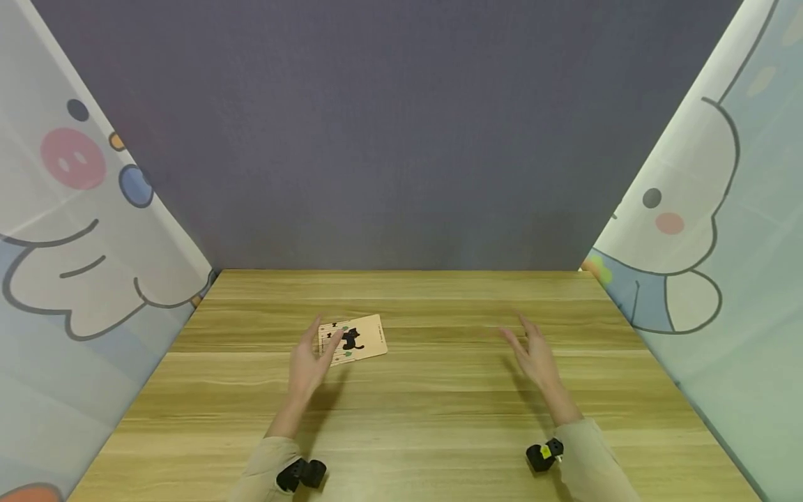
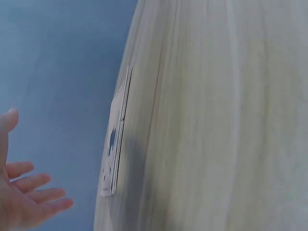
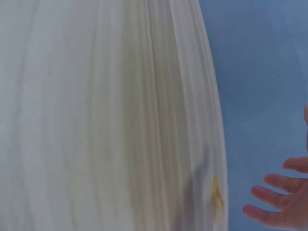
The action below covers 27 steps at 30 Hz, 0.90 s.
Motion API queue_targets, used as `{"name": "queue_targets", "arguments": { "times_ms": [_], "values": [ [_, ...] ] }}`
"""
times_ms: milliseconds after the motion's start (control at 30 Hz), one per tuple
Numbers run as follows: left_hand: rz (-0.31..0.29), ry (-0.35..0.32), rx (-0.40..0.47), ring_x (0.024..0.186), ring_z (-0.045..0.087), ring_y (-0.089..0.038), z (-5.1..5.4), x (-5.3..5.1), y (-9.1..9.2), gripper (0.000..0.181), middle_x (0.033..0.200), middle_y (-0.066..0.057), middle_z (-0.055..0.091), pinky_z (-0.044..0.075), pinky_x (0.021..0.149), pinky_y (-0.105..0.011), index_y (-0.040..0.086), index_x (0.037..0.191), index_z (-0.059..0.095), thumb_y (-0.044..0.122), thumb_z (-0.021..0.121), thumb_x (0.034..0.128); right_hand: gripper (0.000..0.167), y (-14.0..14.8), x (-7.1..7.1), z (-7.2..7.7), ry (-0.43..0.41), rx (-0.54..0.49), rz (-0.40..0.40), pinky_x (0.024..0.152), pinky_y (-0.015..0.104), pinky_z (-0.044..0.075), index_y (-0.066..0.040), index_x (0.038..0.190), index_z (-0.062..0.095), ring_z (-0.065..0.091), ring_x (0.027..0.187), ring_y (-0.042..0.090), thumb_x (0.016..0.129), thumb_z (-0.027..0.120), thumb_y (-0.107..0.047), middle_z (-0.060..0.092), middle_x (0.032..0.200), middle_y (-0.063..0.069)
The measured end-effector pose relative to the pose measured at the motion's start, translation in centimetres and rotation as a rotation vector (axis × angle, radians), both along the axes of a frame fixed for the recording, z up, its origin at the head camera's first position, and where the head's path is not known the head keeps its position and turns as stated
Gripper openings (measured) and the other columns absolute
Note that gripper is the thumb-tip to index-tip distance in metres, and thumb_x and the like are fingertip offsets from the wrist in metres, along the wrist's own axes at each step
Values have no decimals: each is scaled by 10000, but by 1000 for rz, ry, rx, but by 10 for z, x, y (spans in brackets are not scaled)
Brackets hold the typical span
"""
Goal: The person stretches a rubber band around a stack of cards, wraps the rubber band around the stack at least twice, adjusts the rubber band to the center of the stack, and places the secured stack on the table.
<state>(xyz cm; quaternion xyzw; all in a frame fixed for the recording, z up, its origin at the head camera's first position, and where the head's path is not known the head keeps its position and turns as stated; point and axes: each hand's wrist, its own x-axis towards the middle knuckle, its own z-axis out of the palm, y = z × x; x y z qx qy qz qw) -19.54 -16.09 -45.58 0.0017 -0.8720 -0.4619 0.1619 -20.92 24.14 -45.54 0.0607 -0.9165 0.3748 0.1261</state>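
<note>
A flat cream notebook or card-like item (image 1: 370, 339) with a black cat and small green plants printed on it lies on the wooden table, left of centre. Several thin layers show along the edge of this item (image 2: 117, 125) in the left wrist view. My left hand (image 1: 307, 368) hovers above the table at its left end, thumb and fingers spread and holding nothing; the fingers partly cover that end in the head view. Over the table's right side, my right hand (image 1: 538, 357) is raised with its fingers apart, and it holds nothing.
The wooden table (image 1: 439, 418) ends at a dark grey-blue panel (image 1: 401, 139) at the back. Cartoon-printed curtains hang on the left (image 1: 75, 279) and the right (image 1: 753, 244). Each wrist carries a small black camera.
</note>
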Motion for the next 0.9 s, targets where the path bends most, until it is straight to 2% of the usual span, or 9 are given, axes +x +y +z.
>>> {"name": "queue_targets", "arguments": {
  "times_ms": [33,133,167,200,267,433,533,733,900],
  "values": [
    [6,-4,20,829,590,-378,-1,0,-1,677,1331,-203,381,411,864,-454,17,1345,341,454,521,861,600,2,0,-1,-3,-14,-3,826,577,370,114,1318,275,382,1080,516,941,422,-330,337,1270,362],
    [21,-32,79,784,592,-395,-2,0,-5,666,1315,-208,399,450,805,-446,-3,1327,364,423,552,853,580,8,0,-4,-8,-57,-12,780,544,420,158,1284,294,430,1027,519,945,424,-294,366,1231,383],
    [29,-48,101,906,569,-394,-2,0,-6,670,1314,-202,404,455,795,-443,-4,1324,370,423,563,845,574,10,0,-5,-16,-71,-14,772,538,427,164,1278,297,443,1014,518,946,422,-287,373,1220,389],
    [35,-60,125,1014,514,-407,-3,0,-7,677,1315,-198,405,418,847,-453,-12,1317,378,420,580,835,576,12,0,-6,-29,-85,-19,773,535,429,162,1279,298,450,1011,513,946,418,-293,378,1214,389],
    [50,-85,156,1097,447,-417,-4,-1,-9,692,1301,-198,424,438,825,-438,-17,1308,390,420,605,816,586,15,0,-6,-65,-107,-33,782,529,427,154,1286,296,459,1013,500,948,403,-314,383,1211,385],
    [111,-139,212,1012,516,-406,-7,-5,-11,694,1233,-241,474,481,754,-401,-51,1273,424,380,660,783,633,22,0,-4,-170,-155,-82,820,501,419,133,1300,295,453,1047,475,943,376,-383,400,1216,363],
    [149,-175,241,984,537,-396,-9,-6,-12,698,1196,-274,489,476,761,-407,-79,1250,437,368,678,771,644,26,-1,-4,-203,-181,-120,819,471,432,121,1298,317,463,1051,454,930,400,-400,421,1208,349],
    [199,-247,269,990,531,-399,-8,-9,-11,678,1117,-304,526,449,802,-435,-123,1208,457,326,697,761,621,35,-1,-7,-239,-241,-159,734,307,493,138,1272,346,511,1009,411,914,470,-354,451,1168,348],
    [229,-285,305,849,596,-350,-9,-12,-11,683,1098,-316,529,509,623,-380,-131,1207,449,306,705,750,578,40,-2,-9,-245,-262,-197,660,184,480,141,1235,394,537,968,374,894,527,-307,486,1128,333]
  ]
}}
